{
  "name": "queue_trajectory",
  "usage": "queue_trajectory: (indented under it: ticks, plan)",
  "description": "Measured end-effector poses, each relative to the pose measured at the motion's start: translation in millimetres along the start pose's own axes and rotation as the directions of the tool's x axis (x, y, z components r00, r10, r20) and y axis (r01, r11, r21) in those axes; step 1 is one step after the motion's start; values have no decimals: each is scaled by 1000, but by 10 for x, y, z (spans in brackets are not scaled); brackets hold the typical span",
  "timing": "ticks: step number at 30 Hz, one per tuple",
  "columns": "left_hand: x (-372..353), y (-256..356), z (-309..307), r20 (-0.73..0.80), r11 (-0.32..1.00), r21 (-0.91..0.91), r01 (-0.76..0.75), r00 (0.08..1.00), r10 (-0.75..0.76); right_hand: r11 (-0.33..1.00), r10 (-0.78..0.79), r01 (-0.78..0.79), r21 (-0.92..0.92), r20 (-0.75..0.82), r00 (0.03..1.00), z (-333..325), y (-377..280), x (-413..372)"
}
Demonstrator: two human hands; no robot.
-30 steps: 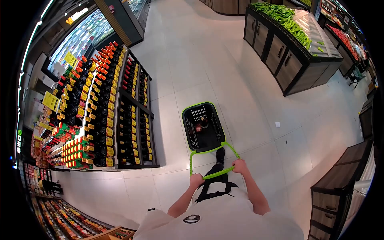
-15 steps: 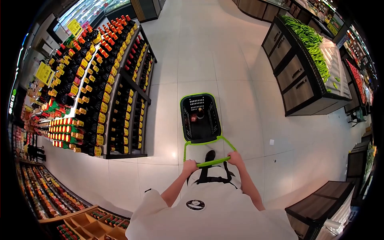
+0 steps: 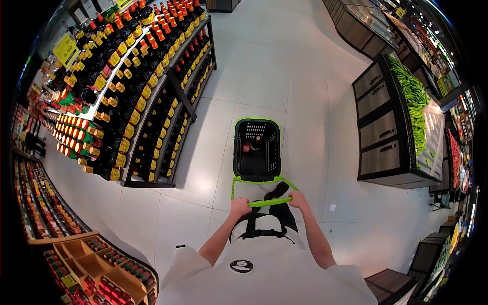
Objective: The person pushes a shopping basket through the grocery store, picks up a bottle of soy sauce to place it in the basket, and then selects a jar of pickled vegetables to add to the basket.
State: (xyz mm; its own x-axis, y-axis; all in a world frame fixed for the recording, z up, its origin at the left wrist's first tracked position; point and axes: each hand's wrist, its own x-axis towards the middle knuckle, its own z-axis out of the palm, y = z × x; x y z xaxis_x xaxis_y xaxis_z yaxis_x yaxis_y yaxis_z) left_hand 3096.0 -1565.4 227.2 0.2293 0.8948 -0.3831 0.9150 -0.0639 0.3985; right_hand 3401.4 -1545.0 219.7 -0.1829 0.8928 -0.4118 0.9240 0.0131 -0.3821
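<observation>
Basket [image 3: 256, 165], black with a green rim, sits upright and low over the pale tiled floor [image 3: 254, 61] of a supermarket, straight ahead of the shopper's two fists. Left hand [image 3: 240, 205] and right hand [image 3: 299, 198] clench opposite ends of a green handle [image 3: 270, 202], fingers wrapped around the bar. Two green side arms run forward from it to the near end of the basket, placing the container just beyond the grip and between the lines of the hands. Inside, a dark bottle [image 3: 256, 143] lies beside a small reddish item [image 3: 247, 147], both toward the far half. A dark shoe [image 3: 277, 191] shows between basket and handle.

Compared with half a second earlier, both hands keep their hold and the basket remains ahead of them. The view has swung: the produce counter [image 3: 381, 137] with long green vegetables [image 3: 417, 117] now appears farther right and lower, and the bottle rack [image 3: 183, 94] at left reaches nearer the top edge. A white scrap [image 3: 332, 207] on the floor appears lower, while more of a wooden compartment display [image 3: 91, 264] shows at lower left.
</observation>
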Motion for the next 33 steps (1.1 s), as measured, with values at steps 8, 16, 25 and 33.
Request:
queue_trajectory:
  ticks: [8,16,25,33]
  plan:
    - [783,349,-285,-148,991,-117,58,986,-75,989,-124,131,70,-102,987,-524,455,987]
    - [1777,344,-933,-185,983,-126,132,971,-154,988,-91,125,93,-308,947,-972,329,2089]
    - [2446,399,-1370,-60,973,-166,163,983,-175,997,-46,41,-59,-93,995,-1518,293,2814]
    - [3072,20,-1616,125,924,-370,-93,981,148,987,161,-155,48,-224,961,-1683,113,3068]
